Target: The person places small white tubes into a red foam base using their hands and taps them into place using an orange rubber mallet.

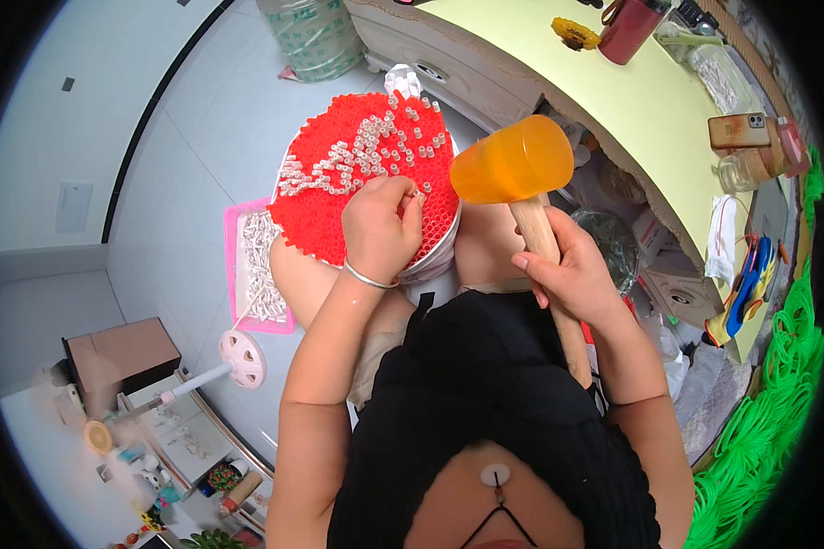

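"While a mallet [513,163] is being gripped by the right hand [572,270], which step is being shown at the left hand [375,229]?"

"Judging by the pose, a small white tube [420,194] is being placed in the red tube bundle [316,215], which is being seen beneath and just beyond the left hand. The thumb and forefinger are being brought nearly together, apparently on that tube; their exact hold is being partly hidden."

"And on the right?"

"The wooden handle is being held in half-curled fingers, with the orange head being raised beyond them; its height over the bundle cannot be told."

"Where are other white tubes being seen?"

"Many are being held upright in the bundle ahead of the left hand; a loose heap [264,274] is being contained by a pink tray [232,265] to its left."

"What is being called for next?"

"Probably, straight seating is being called for, with the left fingers being cleared before any tap; otherwise, a tilted tube or a struck fingertip is being risked."
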Action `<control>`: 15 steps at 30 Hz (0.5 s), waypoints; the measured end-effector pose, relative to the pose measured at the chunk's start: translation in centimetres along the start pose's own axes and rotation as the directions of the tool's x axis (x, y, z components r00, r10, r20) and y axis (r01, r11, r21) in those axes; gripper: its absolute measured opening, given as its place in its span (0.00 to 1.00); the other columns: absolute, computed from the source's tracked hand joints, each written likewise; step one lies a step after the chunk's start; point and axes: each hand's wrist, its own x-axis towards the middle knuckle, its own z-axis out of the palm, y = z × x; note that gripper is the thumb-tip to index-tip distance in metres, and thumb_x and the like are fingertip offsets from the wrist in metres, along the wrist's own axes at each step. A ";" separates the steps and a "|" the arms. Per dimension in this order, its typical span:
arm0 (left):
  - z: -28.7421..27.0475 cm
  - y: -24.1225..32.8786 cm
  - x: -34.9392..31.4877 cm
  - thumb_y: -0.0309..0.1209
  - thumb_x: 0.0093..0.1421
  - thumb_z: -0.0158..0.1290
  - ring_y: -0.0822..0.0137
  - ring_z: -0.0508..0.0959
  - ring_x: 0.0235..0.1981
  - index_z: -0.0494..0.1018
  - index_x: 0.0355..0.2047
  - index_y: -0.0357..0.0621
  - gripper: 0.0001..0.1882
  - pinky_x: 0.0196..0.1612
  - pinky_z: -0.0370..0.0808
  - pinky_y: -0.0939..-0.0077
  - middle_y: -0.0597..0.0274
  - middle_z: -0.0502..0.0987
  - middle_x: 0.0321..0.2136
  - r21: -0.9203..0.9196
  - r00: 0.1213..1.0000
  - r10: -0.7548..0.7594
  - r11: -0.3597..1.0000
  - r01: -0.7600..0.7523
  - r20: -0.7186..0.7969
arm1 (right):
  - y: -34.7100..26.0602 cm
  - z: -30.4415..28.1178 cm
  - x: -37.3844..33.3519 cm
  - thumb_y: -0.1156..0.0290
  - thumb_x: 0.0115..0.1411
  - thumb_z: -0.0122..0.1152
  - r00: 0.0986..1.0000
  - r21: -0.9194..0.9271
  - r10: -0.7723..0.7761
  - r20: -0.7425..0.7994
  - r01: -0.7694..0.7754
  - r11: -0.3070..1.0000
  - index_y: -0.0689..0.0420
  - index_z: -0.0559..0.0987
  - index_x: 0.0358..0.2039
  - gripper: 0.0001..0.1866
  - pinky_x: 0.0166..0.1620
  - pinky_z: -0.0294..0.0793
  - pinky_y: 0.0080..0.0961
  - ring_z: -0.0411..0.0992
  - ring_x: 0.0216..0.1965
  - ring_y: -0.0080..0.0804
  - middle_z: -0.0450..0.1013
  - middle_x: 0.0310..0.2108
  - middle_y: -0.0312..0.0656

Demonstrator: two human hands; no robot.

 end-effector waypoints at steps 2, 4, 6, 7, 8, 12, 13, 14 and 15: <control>0.2 -0.3 -0.1 0.25 0.52 0.59 0.52 0.76 0.25 0.76 0.27 0.41 0.03 0.29 0.74 0.60 0.54 0.74 0.21 0.021 0.998 0.058 0.998 -0.057 -0.033 | 0.2 0.2 0.0 0.76 0.60 0.62 1.000 0.000 -0.007 0.002 0.007 1.000 0.62 0.68 0.50 0.19 0.19 0.66 0.16 0.65 0.15 0.17 0.67 0.29 0.35; 0.2 -0.1 0.0 0.25 0.52 0.60 0.53 0.77 0.25 0.76 0.27 0.40 0.04 0.30 0.74 0.63 0.54 0.75 0.22 0.040 0.999 0.046 0.998 -0.045 -0.018 | 0.3 0.2 0.0 0.74 0.61 0.62 1.000 -0.029 -0.019 -0.001 0.019 0.999 0.63 0.70 0.54 0.21 0.20 0.66 0.16 0.66 0.16 0.16 0.69 0.25 0.33; 0.2 0.0 0.1 0.25 0.52 0.61 0.55 0.77 0.25 0.77 0.28 0.39 0.04 0.31 0.74 0.65 0.54 0.76 0.23 0.060 0.999 0.037 0.998 -0.036 -0.003 | 0.2 0.3 0.1 0.75 0.61 0.62 1.000 -0.026 -0.005 0.003 0.005 1.000 0.62 0.69 0.51 0.19 0.19 0.66 0.16 0.65 0.16 0.16 0.68 0.27 0.34; 0.2 0.0 0.0 0.25 0.51 0.61 0.55 0.77 0.25 0.77 0.28 0.40 0.04 0.30 0.74 0.64 0.54 0.76 0.23 0.048 1.000 0.024 0.999 -0.024 0.002 | 0.2 0.3 0.1 0.76 0.60 0.62 1.000 -0.022 0.011 0.006 -0.011 1.000 0.62 0.69 0.49 0.18 0.18 0.66 0.16 0.65 0.15 0.17 0.68 0.29 0.35; 0.2 0.0 0.0 0.25 0.51 0.61 0.54 0.77 0.25 0.77 0.28 0.40 0.04 0.30 0.74 0.64 0.54 0.76 0.22 0.036 1.000 0.012 0.999 -0.012 0.006 | 0.2 0.4 0.1 0.76 0.60 0.62 1.000 -0.023 0.011 0.008 -0.010 1.000 0.62 0.69 0.49 0.18 0.18 0.66 0.16 0.65 0.15 0.17 0.68 0.29 0.35; 0.2 -0.1 0.1 0.25 0.51 0.61 0.54 0.77 0.25 0.77 0.27 0.40 0.04 0.29 0.73 0.64 0.53 0.75 0.22 0.015 1.000 -0.006 1.000 0.006 0.018 | 0.2 0.2 0.0 0.75 0.60 0.62 1.000 -0.040 0.007 0.004 -0.007 0.999 0.62 0.69 0.48 0.17 0.18 0.66 0.15 0.65 0.15 0.17 0.68 0.29 0.35; 0.1 -0.1 0.1 0.25 0.51 0.60 0.54 0.77 0.25 0.77 0.27 0.40 0.04 0.29 0.73 0.63 0.53 0.75 0.22 0.031 1.000 0.002 1.000 -0.003 0.024 | 0.2 0.3 0.1 0.75 0.60 0.62 1.000 -0.048 0.008 0.006 -0.007 0.999 0.62 0.69 0.48 0.17 0.18 0.66 0.15 0.65 0.15 0.17 0.68 0.29 0.35; 0.1 -0.1 0.1 0.25 0.51 0.60 0.53 0.77 0.25 0.77 0.27 0.40 0.04 0.29 0.73 0.63 0.53 0.75 0.22 0.047 0.999 0.011 0.999 -0.012 0.031 | 0.2 0.3 0.1 0.75 0.60 0.62 1.000 -0.047 0.008 0.008 -0.008 0.999 0.62 0.69 0.48 0.17 0.18 0.66 0.15 0.65 0.15 0.17 0.68 0.29 0.35; 0.1 0.0 0.0 0.25 0.51 0.60 0.53 0.77 0.25 0.77 0.27 0.40 0.04 0.29 0.73 0.63 0.53 0.75 0.22 0.049 0.999 0.009 0.999 -0.011 0.031 | 0.3 0.3 0.1 0.75 0.60 0.62 1.000 -0.046 0.012 0.005 -0.012 0.999 0.62 0.69 0.48 0.17 0.18 0.66 0.15 0.65 0.15 0.17 0.68 0.28 0.35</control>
